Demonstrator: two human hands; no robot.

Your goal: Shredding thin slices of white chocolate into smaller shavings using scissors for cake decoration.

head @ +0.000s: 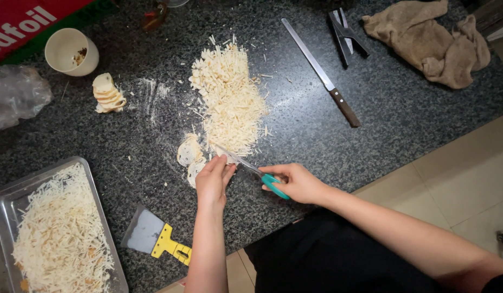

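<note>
The right hand (300, 183) grips the teal knife (251, 169), its fingers shut on the handle, cutting pale slices (190, 157) that the left hand (213, 182) presses flat on the desk (403, 108) beside the shred pile (229, 100).

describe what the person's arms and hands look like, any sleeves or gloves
Both hands are bare: no gloves, and no rings or watch that I can make out. The left hand and the right hand lead into forearms that are uncovered along their whole visible length, so no sleeves show. The person wears a black garment at the torso.
</note>
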